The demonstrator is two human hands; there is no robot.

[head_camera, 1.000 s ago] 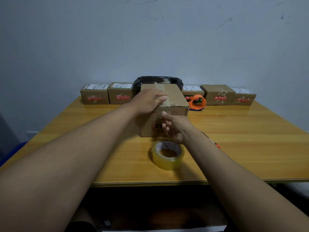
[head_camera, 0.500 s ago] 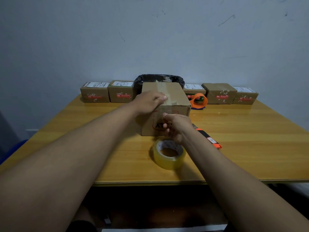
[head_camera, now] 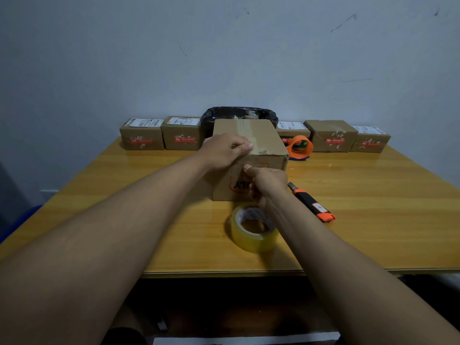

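Cardboard box (head_camera: 267, 141), brown, upright, clear tape strip (head_camera: 246, 129) across top

Matt brown cardboard on the box (head_camera: 263, 143), faintly rough, dented at the near right corner. Along its top, a strip of tape (head_camera: 245, 130) in clear, shiny plastic film. Same glossy see-through film on the roll of tape (head_camera: 254, 241), wound round a printed paper core. Varnished wood on the table (head_camera: 368, 220), smooth and very glossy. Black and orange plastic on the knife (head_camera: 312, 205). Smooth orange plastic on the tape holder (head_camera: 301, 145). Dull cardboard again on the small boxes (head_camera: 142, 140), with white paper labels. Crinkled, shiny black plastic on the bag (head_camera: 239, 113). Matt painted wall (head_camera: 224, 58), scuffed.
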